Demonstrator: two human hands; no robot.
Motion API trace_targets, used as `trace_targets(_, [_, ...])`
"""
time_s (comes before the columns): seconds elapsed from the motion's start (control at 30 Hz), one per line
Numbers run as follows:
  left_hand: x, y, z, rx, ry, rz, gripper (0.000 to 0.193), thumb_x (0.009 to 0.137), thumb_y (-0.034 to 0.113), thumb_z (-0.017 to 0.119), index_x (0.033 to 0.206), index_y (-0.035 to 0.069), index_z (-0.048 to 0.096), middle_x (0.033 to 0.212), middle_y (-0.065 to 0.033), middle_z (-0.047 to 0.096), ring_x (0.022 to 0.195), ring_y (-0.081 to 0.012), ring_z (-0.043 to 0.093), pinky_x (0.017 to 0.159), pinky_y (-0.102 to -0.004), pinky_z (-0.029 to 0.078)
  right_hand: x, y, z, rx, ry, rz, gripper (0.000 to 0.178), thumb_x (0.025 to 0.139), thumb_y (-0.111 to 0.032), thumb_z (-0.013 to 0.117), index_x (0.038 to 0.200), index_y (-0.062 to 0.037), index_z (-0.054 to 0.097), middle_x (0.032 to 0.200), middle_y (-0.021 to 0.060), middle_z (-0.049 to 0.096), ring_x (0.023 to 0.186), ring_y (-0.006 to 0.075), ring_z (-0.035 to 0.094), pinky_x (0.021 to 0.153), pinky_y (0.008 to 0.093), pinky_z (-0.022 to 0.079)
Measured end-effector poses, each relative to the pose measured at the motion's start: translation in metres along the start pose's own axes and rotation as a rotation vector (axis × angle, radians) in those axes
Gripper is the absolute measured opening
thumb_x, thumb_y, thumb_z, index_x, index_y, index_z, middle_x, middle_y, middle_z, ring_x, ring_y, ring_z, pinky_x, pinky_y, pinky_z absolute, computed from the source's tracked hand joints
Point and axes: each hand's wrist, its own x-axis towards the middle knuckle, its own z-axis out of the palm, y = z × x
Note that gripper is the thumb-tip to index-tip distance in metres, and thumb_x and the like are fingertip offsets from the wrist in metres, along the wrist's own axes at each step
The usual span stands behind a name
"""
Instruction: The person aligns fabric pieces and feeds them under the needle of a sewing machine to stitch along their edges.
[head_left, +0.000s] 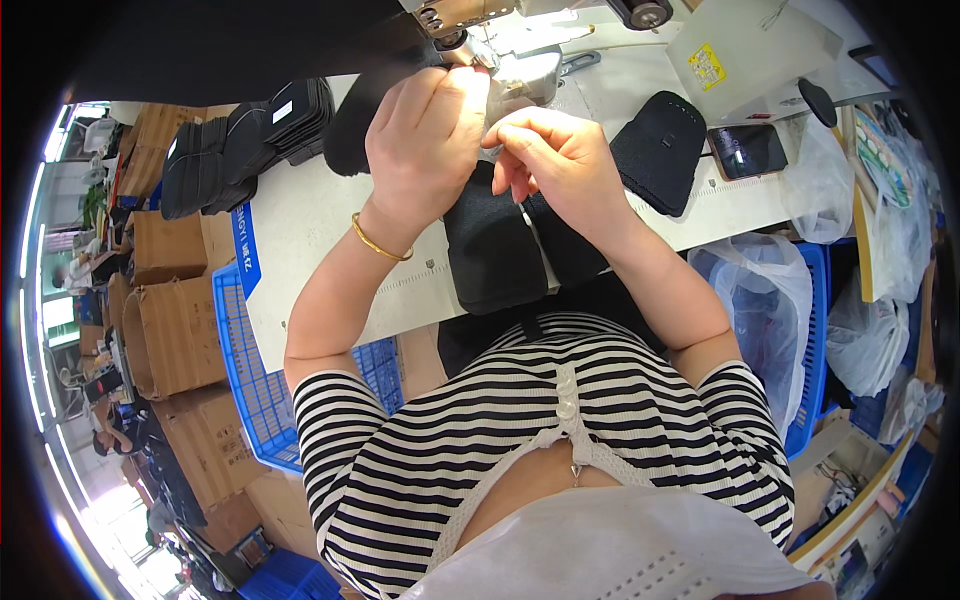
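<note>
Just below the metal head of a sewing machine (462,14), my two hands are raised close together. My left hand (425,145) is closed, its fingertips up by the machine's needle area; what they hold, if anything, is hidden. Thumb and forefinger of my right hand (560,160) are pinched beside it, and anything between them is too small to make out. Under my hands, a black padded fabric piece (495,255) lies at the table's near edge, with a second black piece (568,240) beside it. Another black piece (348,130) lies partly behind my left hand.
Stacks of black fabric pieces (245,140) stand left on the white table (345,290). Right are more black pieces (660,150), a phone (748,152) and a plastic bag (815,180). Blue baskets (240,370) flank the table; cardboard boxes (185,335) stand far left.
</note>
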Motion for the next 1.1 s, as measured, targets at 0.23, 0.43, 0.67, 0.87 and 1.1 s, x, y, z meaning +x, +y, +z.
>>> trace_targets(0.23, [0.01, 0.017, -0.004, 0.045, -0.072, -0.095, 0.032, 0.061, 0.007, 0.066, 0.091, -0.001, 0.064, 0.086, -0.0067, 0.057, 0.079, -0.02, 0.056, 0.064, -0.0306, 0.051, 0.0, 0.006, 0.002, 0.026, -0.018, 0.021, 0.021, 0.096, -0.013, 0.053, 0.085, -0.0023, 0.067, 0.065, 0.0026, 0.065, 0.056, 0.0053, 0.057, 0.052, 0.0206, 0.044])
trace_targets(0.43, [0.008, 0.016, -0.002, 0.04, -0.089, -0.163, 0.022, 0.068, -0.003, 0.067, 0.09, 0.001, 0.068, 0.088, -0.006, 0.063, 0.075, -0.0199, 0.061, 0.061, -0.03, 0.051, 0.0, 0.008, 0.003, 0.052, -0.033, 0.033, 0.023, 0.097, -0.014, 0.053, 0.081, -0.0023, 0.065, 0.066, 0.0019, 0.065, 0.057, 0.0058, 0.057, 0.054, 0.021, 0.046])
trace_targets(0.67, [-0.014, 0.006, -0.008, 0.063, -0.09, -0.115, 0.039, 0.068, 0.007, 0.067, 0.107, 0.002, 0.065, 0.108, -0.0093, 0.063, 0.097, -0.0245, 0.059, 0.082, -0.0365, 0.05, -0.005, 0.005, -0.002, 0.04, -0.019, 0.043, 0.02, 0.097, -0.015, 0.057, 0.088, -0.0011, 0.069, 0.071, 0.0038, 0.068, 0.06, 0.0067, 0.06, 0.055, 0.022, 0.047])
trace_targets(0.87, [-0.031, -0.018, -0.028, 0.04, -0.184, -0.098, 0.048, 0.071, 0.001, 0.061, 0.119, 0.004, 0.065, 0.107, -0.0079, 0.064, 0.086, -0.0219, 0.063, 0.073, -0.0323, 0.051, -0.002, 0.021, 0.016, -0.129, 0.154, -0.206, 0.017, 0.097, -0.014, 0.06, 0.093, 0.0004, 0.067, 0.077, -0.0008, 0.067, 0.067, 0.0043, 0.06, 0.062, 0.019, 0.048])
trace_targets(1.1, [0.002, 0.025, -0.043, -0.035, -0.186, -0.131, 0.043, 0.065, 0.009, 0.07, 0.108, 0.004, 0.07, 0.086, -0.0013, 0.058, 0.064, -0.0142, 0.053, 0.052, -0.0267, 0.041, -0.012, 0.018, 0.009, -0.136, -0.016, -0.064, 0.016, 0.098, -0.01, 0.058, 0.091, 0.003, 0.063, 0.075, -0.0037, 0.055, 0.07, 0.0016, 0.046, 0.06, 0.0195, 0.039])
